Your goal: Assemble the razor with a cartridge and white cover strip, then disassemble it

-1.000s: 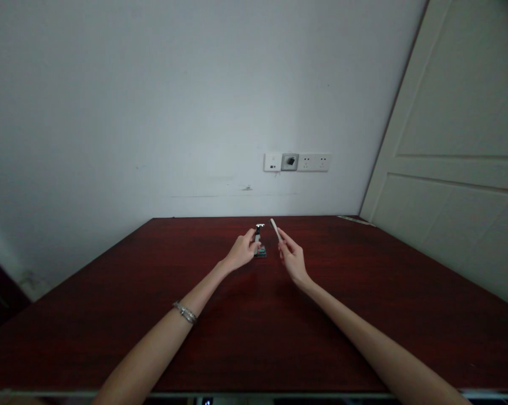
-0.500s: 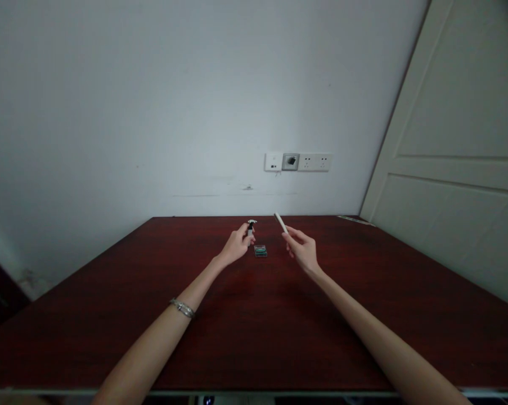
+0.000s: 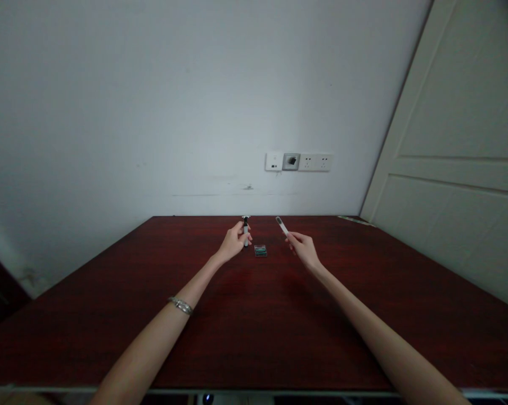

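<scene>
Fingers of R hand (image 3: 304, 247) pinch a white stick (image 3: 284, 228) w/ dark oval tip; L hand (image 3: 232, 244) has fingers clamped on razor (image 3: 246, 229), head uppermost. Best hold both lightly & steady, razor head off skin. Clear case (image 3: 261, 256) lies on table (image 3: 254, 326) btwn hands, touching neither; teal contents (image 3: 261, 250) inside, too small to ID. Sockets (image 3: 315, 162) farther back.

The wooden tabletop (image 3: 254, 337) before me is streaky dark red. The T-headed razor (image 3: 246, 229) is grey and black, the narrow stick (image 3: 283, 227) white and dark-tipped, the small clear box (image 3: 261, 251) green inside.
</scene>
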Motion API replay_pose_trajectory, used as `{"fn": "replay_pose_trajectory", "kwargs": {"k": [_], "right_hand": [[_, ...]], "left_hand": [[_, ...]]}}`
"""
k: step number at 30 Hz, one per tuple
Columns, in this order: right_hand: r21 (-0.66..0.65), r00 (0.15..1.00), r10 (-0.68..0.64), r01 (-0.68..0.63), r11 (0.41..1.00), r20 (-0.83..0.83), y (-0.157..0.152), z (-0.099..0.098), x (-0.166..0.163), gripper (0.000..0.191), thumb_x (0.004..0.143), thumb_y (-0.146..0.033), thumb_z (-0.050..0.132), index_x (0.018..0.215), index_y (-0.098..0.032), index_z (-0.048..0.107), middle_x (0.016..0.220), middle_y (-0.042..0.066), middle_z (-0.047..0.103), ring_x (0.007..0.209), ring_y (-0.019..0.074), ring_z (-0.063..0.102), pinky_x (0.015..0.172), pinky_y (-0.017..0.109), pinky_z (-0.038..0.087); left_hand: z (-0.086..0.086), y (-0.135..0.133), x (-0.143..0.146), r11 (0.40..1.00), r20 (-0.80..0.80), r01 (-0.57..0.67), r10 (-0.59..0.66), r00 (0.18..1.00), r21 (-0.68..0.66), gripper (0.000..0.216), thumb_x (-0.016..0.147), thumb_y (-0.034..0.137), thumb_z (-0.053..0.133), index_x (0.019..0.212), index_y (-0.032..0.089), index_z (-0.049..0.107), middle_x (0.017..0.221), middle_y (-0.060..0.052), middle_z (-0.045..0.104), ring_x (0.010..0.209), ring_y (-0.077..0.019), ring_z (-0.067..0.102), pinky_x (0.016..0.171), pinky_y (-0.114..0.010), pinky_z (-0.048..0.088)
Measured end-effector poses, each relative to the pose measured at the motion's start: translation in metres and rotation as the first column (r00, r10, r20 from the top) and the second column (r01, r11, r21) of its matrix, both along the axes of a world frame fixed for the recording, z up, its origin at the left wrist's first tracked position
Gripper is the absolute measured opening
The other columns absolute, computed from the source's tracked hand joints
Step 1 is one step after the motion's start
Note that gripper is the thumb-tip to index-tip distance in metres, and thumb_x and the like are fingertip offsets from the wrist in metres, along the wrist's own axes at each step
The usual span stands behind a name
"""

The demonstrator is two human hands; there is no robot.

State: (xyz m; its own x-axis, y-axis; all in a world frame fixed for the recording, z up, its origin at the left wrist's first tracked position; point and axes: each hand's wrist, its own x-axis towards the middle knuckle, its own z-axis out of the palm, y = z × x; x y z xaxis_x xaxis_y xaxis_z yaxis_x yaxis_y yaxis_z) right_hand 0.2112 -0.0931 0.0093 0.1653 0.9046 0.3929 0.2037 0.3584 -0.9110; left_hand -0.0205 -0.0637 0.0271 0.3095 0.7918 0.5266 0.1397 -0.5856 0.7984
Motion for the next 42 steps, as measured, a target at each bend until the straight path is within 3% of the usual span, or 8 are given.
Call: {"fn": "replay_pose_trajectory", "kwargs": {"k": [5, 9, 13, 19, 23, 28, 42], "right_hand": [[0.042, 0.988, 0.041, -0.047, 0.998, 0.151, -0.004, 0.002, -0.001, 0.041, 0.07, -0.039, 0.058, 0.096, -0.009, 0.066, 0.062, 0.003, 0.061, 0.048, 0.0098, 0.047, 0.048, 0.023, 0.038], [0.069, 0.956, 0.054, -0.077, 0.995, 0.289, -0.003, -0.003, -0.001, 0.033, 0.07, -0.036, 0.06, 0.092, -0.012, 0.067, 0.065, 0.002, 0.062, 0.055, 0.0126, 0.052, 0.054, 0.025, 0.04], [0.172, 0.888, -0.014, -0.073, 0.982, 0.46, -0.004, -0.005, 0.001, 0.026, 0.075, -0.034, 0.058, 0.09, -0.015, 0.069, 0.078, 0.005, 0.065, 0.065, 0.0151, 0.055, 0.063, 0.027, 0.042], [0.238, 0.751, 0.041, -0.261, 0.935, 0.659, -0.008, -0.006, 0.003, 0.026, 0.085, -0.028, 0.048, 0.097, -0.017, 0.068, 0.086, 0.008, 0.062, 0.077, 0.0167, 0.057, 0.072, 0.028, 0.044], [0.179, 0.701, 0.136, -0.357, 0.917, 0.7, -0.009, -0.013, -0.003, 0.026, 0.086, -0.028, 0.047, 0.097, -0.018, 0.069, 0.089, 0.008, 0.061, 0.081, 0.0169, 0.057, 0.076, 0.029, 0.045], [0.083, 0.682, 0.225, -0.387, 0.918, 0.696, -0.008, -0.027, -0.011, 0.021, 0.083, -0.024, 0.053, 0.092, -0.018, 0.071, 0.088, 0.008, 0.061, 0.08, 0.0161, 0.057, 0.076, 0.028, 0.045], [0.075, 0.588, 0.203, -0.413, 0.908, 0.783, 0.004, -0.043, -0.012, 0.024, 0.084, -0.021, 0.05, 0.095, -0.021, 0.071, 0.085, 0.008, 0.057, 0.08, 0.0171, 0.054, 0.075, 0.03, 0.044]], "left_hand": [[-0.001, 0.0, 0.0, 1.0, -0.002, 0.009, -0.009, 1.0, -0.026, 0.011, 0.078, 0.018, 0.047, 0.088, 0.015, 0.044, 0.066, 0.0, 0.058, 0.054, -0.0107, 0.06, 0.055, -0.024, 0.05], [-0.002, 0.001, 0.0, 0.999, -0.009, 0.006, -0.007, 1.0, -0.035, 0.011, 0.078, 0.019, 0.048, 0.088, 0.015, 0.045, 0.066, 0.0, 0.058, 0.054, -0.0109, 0.061, 0.055, -0.023, 0.05], [-0.004, 0.002, 0.001, 0.999, -0.003, 0.008, -0.008, 1.0, -0.045, 0.012, 0.078, 0.018, 0.048, 0.089, 0.015, 0.045, 0.066, 0.0, 0.059, 0.054, -0.0103, 0.061, 0.055, -0.023, 0.05], [-0.004, 0.002, 0.002, 0.999, -0.012, -0.002, 0.002, 1.0, -0.054, 0.011, 0.077, 0.016, 0.048, 0.088, 0.015, 0.045, 0.064, 0.001, 0.058, 0.052, -0.0102, 0.06, 0.052, -0.022, 0.049], [-0.003, 0.0, 0.002, 0.999, -0.013, -0.003, 0.003, 1.0, -0.048, 0.011, 0.077, 0.016, 0.048, 0.088, 0.015, 0.045, 0.062, 0.002, 0.057, 0.05, -0.0096, 0.058, 0.052, -0.022, 0.048], [-0.002, -0.001, 0.003, 0.999, -0.015, 0.004, -0.005, 1.0, -0.054, 0.01, 0.078, 0.017, 0.048, 0.087, 0.015, 0.045, 0.062, 0.002, 0.056, 0.049, -0.009, 0.057, 0.052, -0.021, 0.048], [-0.003, -0.002, 0.005, 0.998, -0.008, 0.015, -0.016, 1.0, -0.053, 0.01, 0.078, 0.018, 0.049, 0.087, 0.015, 0.046, 0.061, 0.002, 0.056, 0.05, -0.0094, 0.059, 0.052, -0.022, 0.049]]}}
